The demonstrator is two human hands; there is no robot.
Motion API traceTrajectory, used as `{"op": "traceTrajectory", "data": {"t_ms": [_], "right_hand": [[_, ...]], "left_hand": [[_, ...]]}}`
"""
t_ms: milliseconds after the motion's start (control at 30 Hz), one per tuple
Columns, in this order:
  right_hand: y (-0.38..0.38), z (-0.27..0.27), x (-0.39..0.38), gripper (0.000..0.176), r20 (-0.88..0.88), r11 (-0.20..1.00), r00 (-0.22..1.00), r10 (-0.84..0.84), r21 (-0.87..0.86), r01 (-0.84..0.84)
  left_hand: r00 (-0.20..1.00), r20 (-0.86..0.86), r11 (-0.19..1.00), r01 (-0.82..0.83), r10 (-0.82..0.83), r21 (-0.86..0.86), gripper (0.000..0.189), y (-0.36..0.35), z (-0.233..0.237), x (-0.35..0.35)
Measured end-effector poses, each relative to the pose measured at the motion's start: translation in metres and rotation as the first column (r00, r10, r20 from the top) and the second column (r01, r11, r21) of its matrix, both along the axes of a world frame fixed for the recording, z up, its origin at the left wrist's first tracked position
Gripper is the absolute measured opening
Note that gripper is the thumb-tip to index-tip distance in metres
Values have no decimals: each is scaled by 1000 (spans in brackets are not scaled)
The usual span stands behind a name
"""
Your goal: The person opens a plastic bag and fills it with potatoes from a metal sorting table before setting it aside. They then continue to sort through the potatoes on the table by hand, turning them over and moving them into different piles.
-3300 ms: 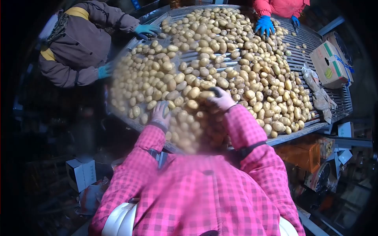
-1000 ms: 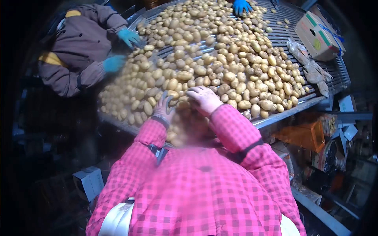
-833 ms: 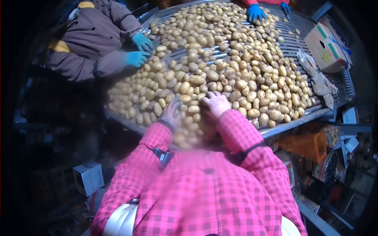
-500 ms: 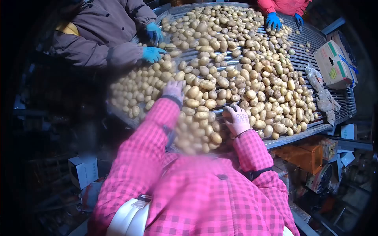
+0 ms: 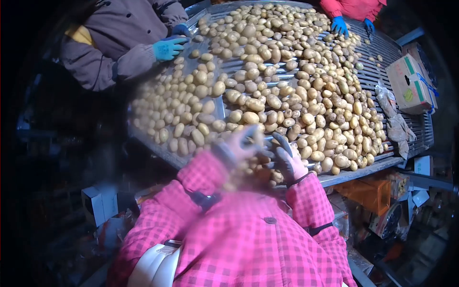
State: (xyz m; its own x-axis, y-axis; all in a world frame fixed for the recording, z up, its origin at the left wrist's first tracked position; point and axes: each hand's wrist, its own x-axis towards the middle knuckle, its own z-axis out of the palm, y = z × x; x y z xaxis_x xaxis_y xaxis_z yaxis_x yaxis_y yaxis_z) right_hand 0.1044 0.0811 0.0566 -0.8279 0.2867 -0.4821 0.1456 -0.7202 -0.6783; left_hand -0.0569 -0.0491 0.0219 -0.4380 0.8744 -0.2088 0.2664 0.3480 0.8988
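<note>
Many potatoes lie spread over a slatted metal table. My left hand, in a pale glove with grey fingers, is blurred over the front of the pile, its fingers curved around what looks like a potato. Close beside it on the right, my right hand is turned with its grey-coated palm side towards the left hand. Its fingers are apart and I see nothing between them. Smaller potatoes lie on the table's left part.
At the upper left is a co-worker's teal-gloved hand; another co-worker's blue-gloved hand rests at the back right. A cardboard box and crumpled plastic lie on the right. An orange crate stands below the table edge.
My left hand has moved right and nearer to me, off the left potatoes. My right hand has rolled over and lowered slightly. The left co-worker's hands have drawn back from the potatoes.
</note>
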Motion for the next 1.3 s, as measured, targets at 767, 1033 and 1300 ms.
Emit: {"op": "traceTrajectory", "data": {"t_ms": [767,1033,1300], "right_hand": [[17,-44,33,43,-21,449,953,303,885,-123],[5,-55,49,48,-53,967,989,-136,209,145],[0,-15,72,43,66,852,962,-265,484,201]], "left_hand": [[474,877,942,-254,-75,218,37,39,8,-30],[715,609,938,245,-345,244,40,50,-6,32],[751,516,911,352,-413,216,47,61,-4,58]]}}
